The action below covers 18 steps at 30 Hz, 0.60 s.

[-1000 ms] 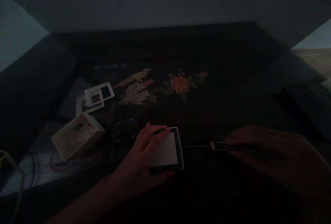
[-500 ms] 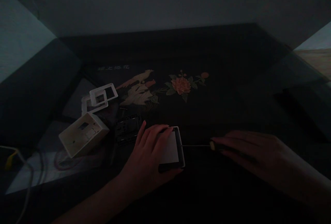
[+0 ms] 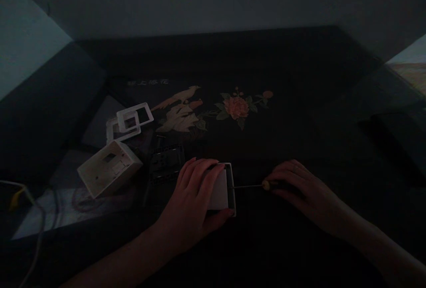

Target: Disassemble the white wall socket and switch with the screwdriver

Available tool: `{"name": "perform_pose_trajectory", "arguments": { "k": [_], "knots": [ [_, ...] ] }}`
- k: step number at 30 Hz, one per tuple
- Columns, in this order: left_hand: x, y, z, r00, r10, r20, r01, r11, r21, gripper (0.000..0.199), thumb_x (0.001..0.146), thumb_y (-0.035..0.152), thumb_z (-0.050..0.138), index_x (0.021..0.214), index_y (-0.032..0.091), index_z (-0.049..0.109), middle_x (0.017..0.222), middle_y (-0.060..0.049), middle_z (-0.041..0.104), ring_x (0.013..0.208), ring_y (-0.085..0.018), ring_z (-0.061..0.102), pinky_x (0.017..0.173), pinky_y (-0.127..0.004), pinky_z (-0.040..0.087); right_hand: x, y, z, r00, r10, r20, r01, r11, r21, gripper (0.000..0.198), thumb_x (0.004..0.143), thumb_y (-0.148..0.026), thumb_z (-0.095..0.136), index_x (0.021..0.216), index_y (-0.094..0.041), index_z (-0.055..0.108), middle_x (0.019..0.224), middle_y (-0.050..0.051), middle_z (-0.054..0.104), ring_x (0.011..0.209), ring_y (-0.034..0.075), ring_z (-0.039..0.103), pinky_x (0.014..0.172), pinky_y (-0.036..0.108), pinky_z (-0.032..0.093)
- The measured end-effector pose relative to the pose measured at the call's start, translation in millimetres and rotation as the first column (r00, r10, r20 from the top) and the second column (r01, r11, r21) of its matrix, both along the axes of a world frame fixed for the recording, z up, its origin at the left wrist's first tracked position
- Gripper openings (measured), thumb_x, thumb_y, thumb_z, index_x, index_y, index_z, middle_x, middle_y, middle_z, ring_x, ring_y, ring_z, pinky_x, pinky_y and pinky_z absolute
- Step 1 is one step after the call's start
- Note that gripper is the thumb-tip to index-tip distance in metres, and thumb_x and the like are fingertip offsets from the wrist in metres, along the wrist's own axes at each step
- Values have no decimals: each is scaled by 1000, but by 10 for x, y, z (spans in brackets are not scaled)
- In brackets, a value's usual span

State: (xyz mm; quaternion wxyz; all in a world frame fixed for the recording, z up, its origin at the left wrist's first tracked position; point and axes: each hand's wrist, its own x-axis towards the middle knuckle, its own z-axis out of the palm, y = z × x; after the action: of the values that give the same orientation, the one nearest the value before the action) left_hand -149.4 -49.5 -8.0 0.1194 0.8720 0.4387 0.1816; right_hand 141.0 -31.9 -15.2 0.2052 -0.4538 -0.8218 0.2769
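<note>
My left hand is closed over a white rocker switch plate, a pale panel inside a white-rimmed frame, pressed against the dark table. Its fingers lie along the far edge and its thumb along the near edge. In my right hand is a screwdriver with a yellowish handle, the fingers wrapped round it. The thin shaft lies level and points left, its tip at the right rim of the switch plate. Whether the tip sits inside the rim I cannot tell in this dim light.
To the left stand a white back box and two overlapping white frames. A dark mounting plate lies beside my left hand. A pale cable runs at far left. A dark rectangular object lies at right.
My right hand has shifted slightly left and its grip on the screwdriver handle has changed, with the fingers more curled. The left hand still holds the switch plate. The whole view has shifted a little.
</note>
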Motion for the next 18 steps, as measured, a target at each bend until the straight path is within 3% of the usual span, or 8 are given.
{"name": "perform_pose_trajectory", "arguments": {
  "k": [6, 11, 13, 15, 18],
  "knots": [
    [-26, 7, -14, 999, 10, 31, -9, 1000, -18, 62, 92, 43, 58, 142, 14, 35, 136, -17, 47, 129, -34, 42, 117, -56, 30, -44, -22, -54, 1000, 6, -2, -5, 993, 120, 13, 96, -19, 55, 104, -23, 64, 97, 7, 68, 91, 22, 65, 77, 35, 58],
    [-33, 24, 6, 1000, 3, 28, -2, 999, -36, 71, 86, 42, 68, 141, 14, 34, 135, -18, 47, 130, -36, 42, 117, -62, 28, -35, -17, 60, 995, 43, 89, -66, 960, 272, 16, 100, -22, 50, 106, -19, 64, 97, 8, 69, 87, 19, 69, 73, 30, 58],
    [-28, 25, 15, 1000, 1, 25, 0, 998, -55, 72, 84, 40, 71, 141, 14, 34, 135, -18, 47, 128, -36, 43, 114, -63, 32, -20, -41, 160, 982, 34, 188, -111, 902, 416, 21, 102, -21, 45, 107, -17, 65, 97, 10, 71, 83, 19, 71, 70, 30, 58],
    [-25, 25, 19, 999, 13, 35, -11, 997, -70, 72, 83, 37, 73, 140, 16, 34, 136, -18, 47, 127, -36, 43, 111, -60, 38, -11, -88, 279, 958, 10, 287, -177, 806, 564, 23, 101, -15, 44, 108, -17, 66, 96, 11, 73, 80, 20, 72, 68, 31, 57],
    [-31, 28, 14, 998, 23, 60, -17, 996, -83, 78, 79, 38, 78, 140, 19, 34, 136, -17, 47, 125, -36, 45, 106, -55, 45, -18, -158, 451, 940, -24, 339, -225, 703, 674, 33, 98, -4, 40, 109, -18, 68, 92, 8, 76, 77, 20, 72, 70, 32, 55]
  ]
}}
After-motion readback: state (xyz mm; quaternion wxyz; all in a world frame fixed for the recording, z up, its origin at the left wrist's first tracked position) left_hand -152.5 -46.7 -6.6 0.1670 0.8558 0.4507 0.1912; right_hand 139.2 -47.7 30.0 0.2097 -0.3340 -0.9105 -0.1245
